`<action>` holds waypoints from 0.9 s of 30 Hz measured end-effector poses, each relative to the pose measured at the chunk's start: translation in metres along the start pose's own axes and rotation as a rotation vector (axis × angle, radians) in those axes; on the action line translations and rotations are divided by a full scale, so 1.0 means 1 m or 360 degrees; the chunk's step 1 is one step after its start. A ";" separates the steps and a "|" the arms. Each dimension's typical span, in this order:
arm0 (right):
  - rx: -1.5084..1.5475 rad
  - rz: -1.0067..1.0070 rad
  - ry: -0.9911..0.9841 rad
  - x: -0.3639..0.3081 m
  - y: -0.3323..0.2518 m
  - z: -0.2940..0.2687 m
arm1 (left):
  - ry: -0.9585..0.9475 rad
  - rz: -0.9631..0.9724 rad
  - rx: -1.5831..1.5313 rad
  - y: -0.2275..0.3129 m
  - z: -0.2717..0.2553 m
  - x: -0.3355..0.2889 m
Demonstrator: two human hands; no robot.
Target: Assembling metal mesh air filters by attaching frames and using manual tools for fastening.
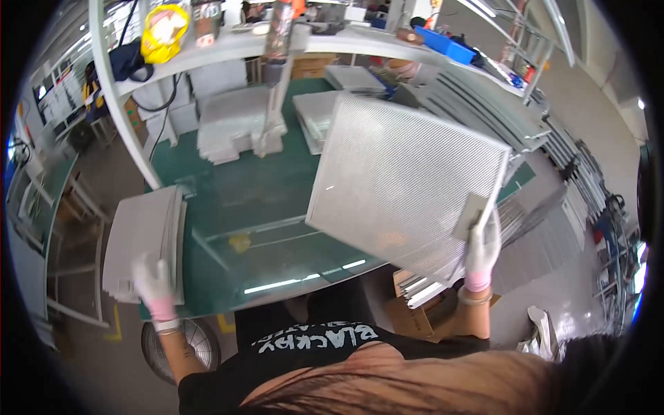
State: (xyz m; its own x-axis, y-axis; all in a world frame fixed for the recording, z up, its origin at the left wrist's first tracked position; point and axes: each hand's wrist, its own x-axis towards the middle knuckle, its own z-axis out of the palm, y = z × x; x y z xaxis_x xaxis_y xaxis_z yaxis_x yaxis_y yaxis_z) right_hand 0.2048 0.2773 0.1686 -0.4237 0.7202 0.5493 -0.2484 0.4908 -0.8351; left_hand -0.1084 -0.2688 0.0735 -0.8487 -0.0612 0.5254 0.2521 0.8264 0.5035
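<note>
My right hand [483, 245], in a white glove with a pink cuff, is closed on the right edge of a framed mesh panel [408, 176]. The panel is silvery, finely ribbed or perforated, and tilted above the right side of the green table [277, 200]. A small grey-beige flat piece [469, 216] lies against the panel beside my thumb; whether it is loose cannot be told. My left hand [153, 282], gloved the same way and slightly blurred, is over a stack of pale grey sheets [142, 232] at the table's left edge. Its fingers look apart, with nothing seen in them.
Stacks of light panels [238, 121] stand at the back of the table, beneath a white shelf [332, 43]. An electric screwdriver [273, 72] hangs in front of it. Long metal profiles [484, 104] lie at the right. Below are a cardboard box [415, 315] and a fan [160, 349].
</note>
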 end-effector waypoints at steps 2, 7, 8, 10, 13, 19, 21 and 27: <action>-0.0034 -0.0206 0.0272 0.029 -0.021 -0.034 | -0.0267 -0.0278 0.0824 -0.065 0.000 0.016; 0.0001 -0.0397 0.0575 0.161 -0.078 -0.065 | -0.0525 -0.0583 0.0704 -0.112 -0.016 -0.009; 0.0077 -0.0309 0.0564 0.195 -0.078 -0.098 | -0.0562 -0.0535 0.0794 -0.104 -0.010 -0.002; -0.0024 -0.0429 0.0560 0.269 -0.046 -0.158 | -0.0579 -0.0482 0.0900 -0.074 -0.011 0.012; -0.0727 0.0325 0.0617 0.343 -0.025 -0.185 | -0.0773 -0.0543 0.0781 -0.035 -0.035 0.026; -0.1945 0.0084 0.0341 0.378 -0.003 -0.202 | -0.0850 -0.0413 0.0619 -0.099 -0.054 0.073; -0.1666 -0.0159 0.0788 0.343 -0.022 -0.170 | -0.0810 -0.0491 0.0484 -0.095 -0.078 0.070; -0.1171 -0.0834 0.0733 0.164 -0.016 -0.065 | -0.0977 -0.0634 0.0748 -0.063 -0.045 0.016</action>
State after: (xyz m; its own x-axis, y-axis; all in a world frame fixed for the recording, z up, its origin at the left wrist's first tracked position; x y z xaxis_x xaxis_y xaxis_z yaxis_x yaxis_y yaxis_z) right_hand 0.1958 0.4190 0.2737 0.0001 0.3704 0.9289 0.3576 0.8675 -0.3459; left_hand -0.1168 -0.3470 0.0808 -0.9677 -0.1941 -0.1610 -0.2203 0.9615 0.1645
